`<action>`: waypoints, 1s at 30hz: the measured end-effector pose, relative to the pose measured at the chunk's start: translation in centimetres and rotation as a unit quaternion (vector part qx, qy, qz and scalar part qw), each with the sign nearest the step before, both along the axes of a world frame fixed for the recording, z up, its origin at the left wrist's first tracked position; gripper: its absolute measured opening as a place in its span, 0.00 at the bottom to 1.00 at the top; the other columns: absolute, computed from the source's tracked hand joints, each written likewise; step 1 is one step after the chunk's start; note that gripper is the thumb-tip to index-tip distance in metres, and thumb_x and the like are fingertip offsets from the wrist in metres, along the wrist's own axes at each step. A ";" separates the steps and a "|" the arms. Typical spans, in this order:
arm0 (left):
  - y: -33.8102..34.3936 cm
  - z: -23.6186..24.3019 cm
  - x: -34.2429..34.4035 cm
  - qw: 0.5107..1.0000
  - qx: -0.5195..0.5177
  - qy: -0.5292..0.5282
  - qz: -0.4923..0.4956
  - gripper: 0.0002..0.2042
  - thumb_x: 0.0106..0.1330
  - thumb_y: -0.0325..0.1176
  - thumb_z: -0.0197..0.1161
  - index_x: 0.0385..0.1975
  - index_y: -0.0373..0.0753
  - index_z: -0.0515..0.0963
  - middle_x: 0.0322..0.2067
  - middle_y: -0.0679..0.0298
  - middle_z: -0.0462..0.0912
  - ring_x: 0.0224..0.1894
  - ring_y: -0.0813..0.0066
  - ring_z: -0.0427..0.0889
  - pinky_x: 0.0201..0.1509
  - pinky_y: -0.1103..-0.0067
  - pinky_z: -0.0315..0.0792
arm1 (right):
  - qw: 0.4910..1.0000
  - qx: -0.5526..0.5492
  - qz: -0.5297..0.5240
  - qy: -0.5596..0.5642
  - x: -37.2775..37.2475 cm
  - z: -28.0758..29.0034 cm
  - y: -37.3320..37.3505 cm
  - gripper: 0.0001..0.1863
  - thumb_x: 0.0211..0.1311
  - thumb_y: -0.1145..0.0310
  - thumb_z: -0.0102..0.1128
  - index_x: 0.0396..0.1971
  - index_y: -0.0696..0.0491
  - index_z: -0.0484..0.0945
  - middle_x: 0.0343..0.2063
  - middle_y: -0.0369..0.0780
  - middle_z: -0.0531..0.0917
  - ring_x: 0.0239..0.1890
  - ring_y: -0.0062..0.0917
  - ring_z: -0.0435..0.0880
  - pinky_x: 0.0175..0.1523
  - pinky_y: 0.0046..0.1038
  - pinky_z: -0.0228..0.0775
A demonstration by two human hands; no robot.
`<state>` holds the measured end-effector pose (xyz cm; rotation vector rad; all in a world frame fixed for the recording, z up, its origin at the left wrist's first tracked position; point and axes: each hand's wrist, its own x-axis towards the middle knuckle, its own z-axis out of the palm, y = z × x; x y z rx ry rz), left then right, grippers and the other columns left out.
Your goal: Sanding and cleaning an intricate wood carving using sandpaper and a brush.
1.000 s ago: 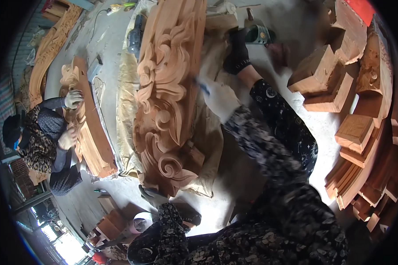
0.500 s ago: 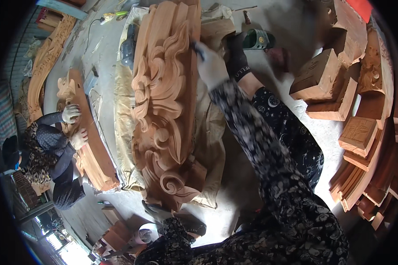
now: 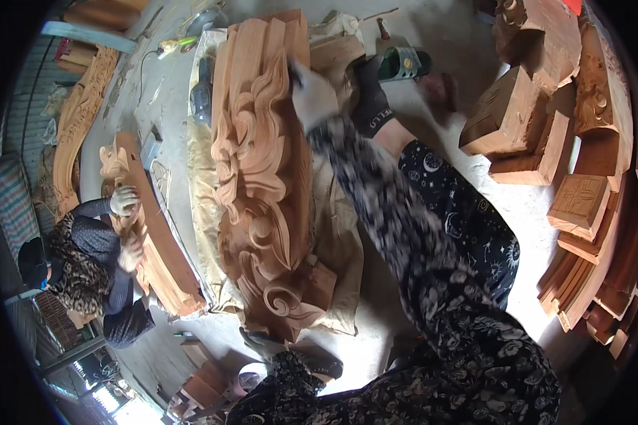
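A long carved wooden piece (image 3: 255, 177) with leaf and scroll relief lies lengthwise in front of me on a tan cloth (image 3: 337, 283). My right hand (image 3: 314, 95), in a pale glove, is at the right edge of its far part. The fingers there are blurred and bunched together, with something dark at their tips that I cannot make out. At the carving's near end is my left hand (image 3: 264, 345), also gloved. Its dark fingertips stretch out beside the scroll, partly hidden by the wood and the sleeve.
On the left a co-worker's gloved hands (image 3: 126, 202) rest on another carved piece (image 3: 159, 248). A dark power tool (image 3: 202, 92) lies along the cloth's left edge. A green slipper (image 3: 404, 64) is beyond my foot. Carved wooden blocks (image 3: 507, 117) are stacked on the right.
My right hand has shifted slightly left and a little nearer along the carving's edge. The whole view has shifted slightly. The co-worker's nearer hand has moved on the other piece.
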<state>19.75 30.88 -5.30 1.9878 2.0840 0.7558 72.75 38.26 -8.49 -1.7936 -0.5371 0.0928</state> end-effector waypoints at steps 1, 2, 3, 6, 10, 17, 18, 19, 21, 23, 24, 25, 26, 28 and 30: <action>0.0 0.2 -0.4 1.000 -0.001 -0.001 0.008 0.26 0.73 0.47 0.32 0.61 0.34 0.63 0.59 0.45 0.64 0.61 0.50 0.64 0.64 0.63 0.58 | 0.999 0.007 0.051 0.002 -1.6 -0.9 -1.3 0.19 0.60 0.71 0.52 0.53 0.47 0.74 0.40 0.47 0.81 0.40 0.41 0.81 0.44 0.35 0.73; -0.1 0.4 -0.9 1.000 -0.004 -0.003 0.016 0.27 0.73 0.47 0.32 0.61 0.34 0.63 0.59 0.45 0.64 0.61 0.50 0.64 0.64 0.63 0.58 | 0.993 0.045 0.099 -0.049 -2.6 -1.6 -2.7 0.20 0.60 0.72 0.52 0.53 0.47 0.74 0.38 0.47 0.82 0.37 0.39 0.82 0.41 0.33 0.74; -0.4 0.6 -1.3 1.000 -0.006 -0.006 0.022 0.27 0.73 0.47 0.32 0.61 0.34 0.63 0.59 0.45 0.64 0.61 0.50 0.64 0.64 0.63 0.58 | 0.994 0.022 0.104 -0.018 -3.1 -2.0 -3.9 0.20 0.60 0.72 0.52 0.53 0.47 0.74 0.38 0.47 0.82 0.37 0.39 0.82 0.41 0.33 0.74; -2.6 1.0 -2.1 0.999 -0.021 0.003 0.039 0.27 0.73 0.48 0.32 0.61 0.34 0.63 0.59 0.45 0.64 0.61 0.50 0.65 0.64 0.63 0.59 | 0.968 0.037 0.145 0.202 -3.0 -1.4 -5.1 0.17 0.59 0.70 0.53 0.50 0.49 0.76 0.39 0.48 0.82 0.44 0.40 0.81 0.51 0.35 0.72; -5.6 1.1 -2.8 0.998 -0.026 0.014 0.051 0.27 0.73 0.48 0.32 0.61 0.35 0.63 0.58 0.45 0.65 0.60 0.50 0.65 0.63 0.63 0.59 | 0.998 0.008 0.044 0.047 -1.0 2.6 -2.3 0.16 0.62 0.69 0.49 0.49 0.48 0.76 0.38 0.47 0.82 0.39 0.41 0.81 0.45 0.36 0.73; -3.9 1.6 -5.8 0.997 -0.012 -0.015 0.073 0.26 0.74 0.47 0.31 0.61 0.36 0.63 0.58 0.45 0.66 0.60 0.50 0.65 0.64 0.63 0.60 | 0.989 -0.034 0.061 0.129 -7.7 6.4 -1.4 0.19 0.60 0.69 0.49 0.52 0.42 0.75 0.38 0.47 0.81 0.40 0.45 0.80 0.44 0.40 0.73; -3.2 1.4 -6.1 0.997 -0.010 -0.014 0.078 0.26 0.74 0.47 0.31 0.62 0.36 0.63 0.58 0.45 0.65 0.60 0.50 0.65 0.64 0.63 0.59 | 0.995 -0.041 0.048 0.081 -8.0 6.0 -0.4 0.21 0.61 0.69 0.48 0.54 0.34 0.72 0.32 0.49 0.82 0.34 0.44 0.82 0.41 0.44 0.73; -2.5 1.1 -6.3 0.997 -0.008 -0.015 0.081 0.26 0.74 0.47 0.31 0.62 0.36 0.63 0.58 0.45 0.65 0.60 0.50 0.65 0.64 0.63 0.59 | 0.998 -0.012 0.040 0.048 -8.5 5.2 0.7 0.21 0.61 0.69 0.48 0.54 0.34 0.72 0.33 0.49 0.82 0.34 0.44 0.82 0.41 0.44 0.73; -1.1 -0.1 -6.1 0.994 0.006 -0.042 0.099 0.26 0.74 0.47 0.30 0.62 0.37 0.63 0.58 0.45 0.65 0.60 0.50 0.65 0.64 0.63 0.59 | 0.997 -0.019 0.074 -0.028 -7.3 3.6 4.8 0.20 0.61 0.68 0.48 0.54 0.35 0.72 0.33 0.48 0.82 0.36 0.43 0.82 0.42 0.43 0.73; -0.2 -1.8 -5.5 0.993 0.010 -0.090 0.081 0.26 0.73 0.48 0.30 0.62 0.37 0.62 0.58 0.45 0.65 0.61 0.50 0.65 0.64 0.63 0.59 | 0.994 -0.057 0.088 0.006 -5.8 1.4 9.6 0.18 0.60 0.67 0.50 0.51 0.40 0.76 0.36 0.46 0.82 0.40 0.43 0.80 0.45 0.39 0.73; -0.1 -2.5 -5.2 0.992 -0.008 -0.085 0.094 0.27 0.73 0.48 0.30 0.62 0.36 0.62 0.58 0.45 0.65 0.60 0.50 0.65 0.64 0.63 0.60 | 0.995 -0.037 0.092 0.008 -4.8 0.2 10.6 0.17 0.60 0.67 0.50 0.49 0.40 0.77 0.36 0.46 0.82 0.40 0.42 0.80 0.45 0.39 0.73; -0.2 -3.3 -4.8 0.995 -0.006 -0.072 0.074 0.27 0.73 0.48 0.31 0.62 0.35 0.62 0.58 0.44 0.65 0.60 0.50 0.65 0.64 0.63 0.60 | 0.996 0.026 0.080 -0.029 -3.5 -0.3 11.4 0.16 0.60 0.67 0.50 0.48 0.41 0.78 0.35 0.46 0.82 0.40 0.42 0.80 0.46 0.38 0.73; -0.2 -3.8 -4.7 0.991 -0.023 -0.088 0.101 0.27 0.73 0.48 0.31 0.62 0.35 0.62 0.58 0.44 0.64 0.60 0.50 0.65 0.64 0.63 0.60 | 0.997 -0.033 0.060 -0.019 -2.4 0.1 12.0 0.16 0.61 0.65 0.48 0.48 0.42 0.78 0.36 0.46 0.82 0.41 0.42 0.80 0.47 0.38 0.72; -0.6 -4.4 -4.7 0.985 -0.030 -0.136 0.099 0.27 0.73 0.47 0.31 0.62 0.35 0.62 0.58 0.45 0.64 0.60 0.50 0.65 0.64 0.62 0.59 | 0.997 -0.044 0.047 -0.032 -0.3 2.1 11.6 0.16 0.62 0.65 0.48 0.48 0.43 0.78 0.37 0.46 0.82 0.42 0.41 0.80 0.47 0.38 0.72; -1.1 -4.2 -5.2 0.978 -0.018 -0.185 0.089 0.26 0.73 0.47 0.31 0.62 0.35 0.62 0.58 0.45 0.64 0.60 0.50 0.65 0.64 0.62 0.59 | 0.998 -0.044 0.019 -0.048 0.8 5.2 10.0 0.16 0.62 0.64 0.47 0.49 0.43 0.78 0.38 0.45 0.82 0.43 0.41 0.80 0.48 0.38 0.72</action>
